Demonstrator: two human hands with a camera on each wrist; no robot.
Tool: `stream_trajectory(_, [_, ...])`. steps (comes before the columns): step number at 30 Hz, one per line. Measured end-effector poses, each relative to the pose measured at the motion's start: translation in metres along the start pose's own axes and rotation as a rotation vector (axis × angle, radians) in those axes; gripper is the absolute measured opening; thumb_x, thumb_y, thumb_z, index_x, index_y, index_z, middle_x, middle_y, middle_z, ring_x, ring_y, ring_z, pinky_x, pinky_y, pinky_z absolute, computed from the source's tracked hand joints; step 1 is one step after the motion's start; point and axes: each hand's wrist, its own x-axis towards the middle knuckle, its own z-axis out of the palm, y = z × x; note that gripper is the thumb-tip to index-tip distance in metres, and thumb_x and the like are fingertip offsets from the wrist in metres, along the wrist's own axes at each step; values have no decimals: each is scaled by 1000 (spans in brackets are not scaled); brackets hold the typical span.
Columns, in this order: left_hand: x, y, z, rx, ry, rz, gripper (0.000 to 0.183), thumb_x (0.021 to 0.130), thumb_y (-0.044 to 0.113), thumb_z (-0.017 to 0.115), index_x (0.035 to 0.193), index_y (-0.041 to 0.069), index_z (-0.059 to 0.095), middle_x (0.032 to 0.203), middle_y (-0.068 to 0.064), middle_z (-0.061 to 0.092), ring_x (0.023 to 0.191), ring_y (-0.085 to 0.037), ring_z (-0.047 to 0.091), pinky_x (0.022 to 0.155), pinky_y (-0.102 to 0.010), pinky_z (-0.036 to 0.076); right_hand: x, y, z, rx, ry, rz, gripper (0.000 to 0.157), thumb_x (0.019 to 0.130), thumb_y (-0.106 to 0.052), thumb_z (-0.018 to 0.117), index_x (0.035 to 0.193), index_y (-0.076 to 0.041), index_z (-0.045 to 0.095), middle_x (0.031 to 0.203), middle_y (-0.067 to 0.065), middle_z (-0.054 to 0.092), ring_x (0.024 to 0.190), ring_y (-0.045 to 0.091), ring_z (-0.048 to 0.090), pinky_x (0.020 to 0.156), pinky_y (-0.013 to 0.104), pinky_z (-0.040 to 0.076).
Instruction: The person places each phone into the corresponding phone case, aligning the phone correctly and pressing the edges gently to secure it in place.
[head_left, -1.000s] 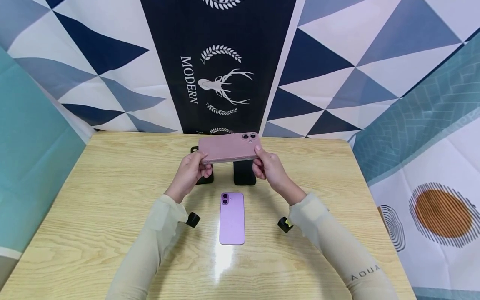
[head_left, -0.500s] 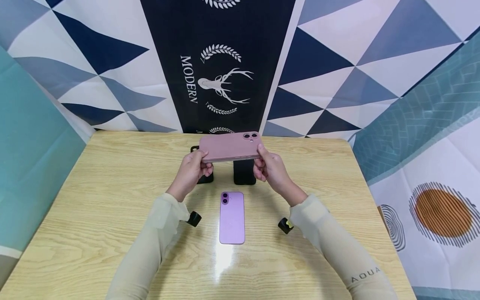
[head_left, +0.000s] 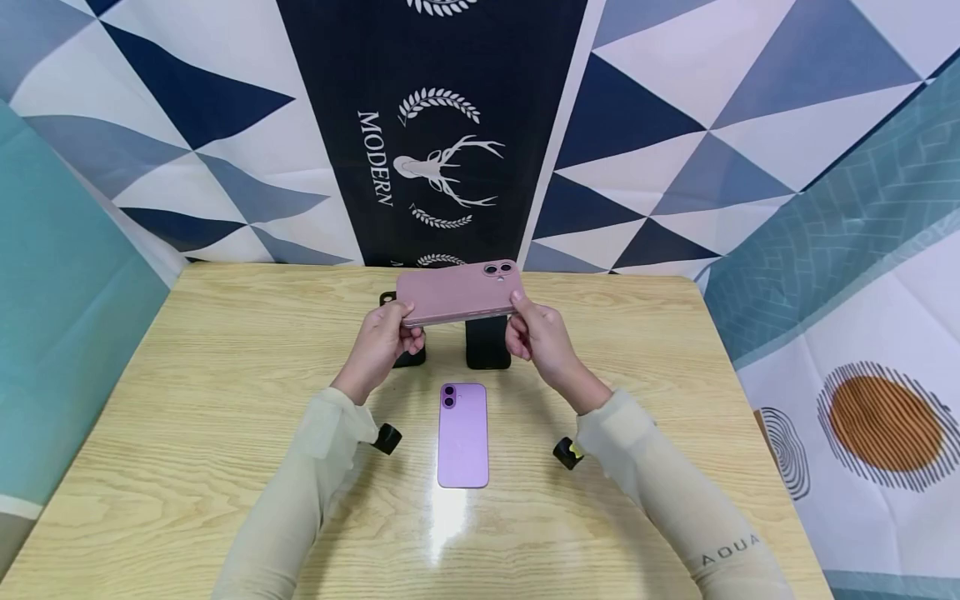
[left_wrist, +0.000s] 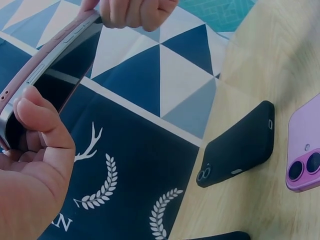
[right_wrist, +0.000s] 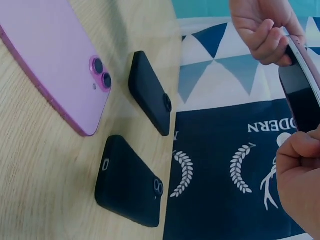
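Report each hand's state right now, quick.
Left hand: closed, holding one end of the flat rectangular pink-backed phone with a glossy dark screen.
Right hand: closed, holding that phone's opposite end.

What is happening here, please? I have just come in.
A person's left hand and right hand hold a pink-backed phone sideways above the table, the right one at the end with the camera lenses. A lilac phone lies back up on the table, untouched. Farther back lie a black phone case and a second black case; whether they contain phones, I cannot tell.
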Motion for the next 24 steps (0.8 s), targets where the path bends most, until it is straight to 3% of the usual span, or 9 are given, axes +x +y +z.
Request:
stream_trajectory(10, [2,1,0,19,-18,13,23,96,17,33,84,2,47,63,1,47,54,-9,46,52,-20,42,-4,3,4,-14,67,-3,60,102,-28,32,45,-7,34,38,-4,39,38,10,35,39,21,23])
stream_trajectory(14, [4,-1,-1,31,-29,18,25,96,17,33,84,2,48,63,2,48,55,-9,46,52,-19,41,-2,6,6,-1,79,-30,60,102,-28,32,46,-5,35,39,-4,41,38,10,35,40,21,27])
stream_trajectory(19, [5,-3,-1,13,-15,11,25,96,17,33,84,2,49,63,2,49,55,-8,46,51,-17,41,1,7,4,93,46,-4,55,101,-35,34,53,-6,34,41,-3,44,35,9,36,36,20,27])
stream_trajectory(24, [5,-4,-1,11,-8,19,25,96,17,33,84,2,50,63,3,50,55,-8,47,52,-16,41,3,5,4,86,8,19,54,101,-34,36,52,-9,32,39,-3,43,34,9,33,38,20,30])
